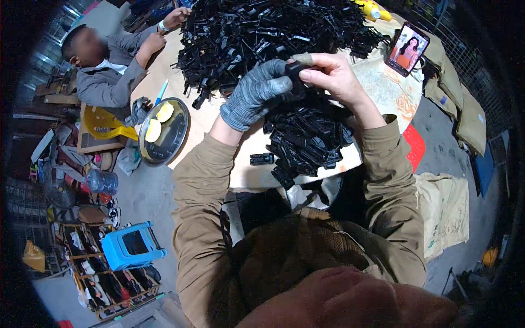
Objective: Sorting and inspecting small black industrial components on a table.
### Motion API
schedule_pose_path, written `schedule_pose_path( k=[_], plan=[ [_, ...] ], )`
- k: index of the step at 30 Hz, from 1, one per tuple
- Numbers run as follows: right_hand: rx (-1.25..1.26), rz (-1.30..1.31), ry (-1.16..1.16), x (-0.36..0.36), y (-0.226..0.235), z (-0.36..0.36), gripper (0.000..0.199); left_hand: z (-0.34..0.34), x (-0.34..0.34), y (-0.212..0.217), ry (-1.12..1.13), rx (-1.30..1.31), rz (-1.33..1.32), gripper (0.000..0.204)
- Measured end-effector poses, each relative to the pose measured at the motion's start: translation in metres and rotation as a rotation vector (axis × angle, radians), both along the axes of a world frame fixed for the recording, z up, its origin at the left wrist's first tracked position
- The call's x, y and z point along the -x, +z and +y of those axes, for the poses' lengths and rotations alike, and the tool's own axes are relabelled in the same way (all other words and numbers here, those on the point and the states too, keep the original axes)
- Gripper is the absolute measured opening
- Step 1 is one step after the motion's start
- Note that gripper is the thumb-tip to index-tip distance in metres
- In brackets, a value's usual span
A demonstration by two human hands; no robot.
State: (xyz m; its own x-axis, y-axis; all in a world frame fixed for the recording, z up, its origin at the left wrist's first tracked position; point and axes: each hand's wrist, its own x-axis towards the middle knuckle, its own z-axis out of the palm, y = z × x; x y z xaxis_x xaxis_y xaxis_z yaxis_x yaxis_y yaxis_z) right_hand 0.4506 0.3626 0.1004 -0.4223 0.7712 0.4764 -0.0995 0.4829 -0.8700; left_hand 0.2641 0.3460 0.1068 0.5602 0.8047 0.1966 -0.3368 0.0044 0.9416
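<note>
My left hand (254, 93) wears a grey knit glove and my right hand (333, 74) is bare with a taped fingertip. Both grip one small black plastic part (294, 71) held above the table (383, 90). Right under my hands lies a stacked pile of black parts (309, 139). A much larger loose heap of black plastic pieces (262, 35) covers the far half of the table. One single black part (261, 159) lies apart near the front edge.
A person in a grey jacket (104, 76) sits at the table's left end, hands at the heap. A round metal tray with yellow slices (163, 131) lies at the left edge. A propped phone (407, 48) stands at right. A blue plastic stool (132, 246) stands on the floor.
</note>
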Motion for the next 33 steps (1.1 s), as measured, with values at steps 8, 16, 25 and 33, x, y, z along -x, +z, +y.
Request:
schedule_pose_path(
  k=[8,16,25,33],
  plan=[
    [-0.153,-0.079,-0.178,0.007,-0.015,0.010,0.023,0.008,-0.008,-0.006,0.518,-0.453,0.265,0.016],
    [-0.060,0.084,-0.176,0.010,-0.014,0.003,0.010,0.001,-0.011,-0.002,0.675,-0.608,0.373,0.029],
    [-0.027,0.038,-0.120,0.014,-0.015,-0.001,0.012,-0.004,-0.015,-0.002,0.662,-0.641,0.386,0.028],
    [0.081,-0.015,-0.075,0.017,-0.003,-0.009,0.015,-0.004,-0.013,-0.007,0.663,-0.584,0.256,0.025]
  ],
)
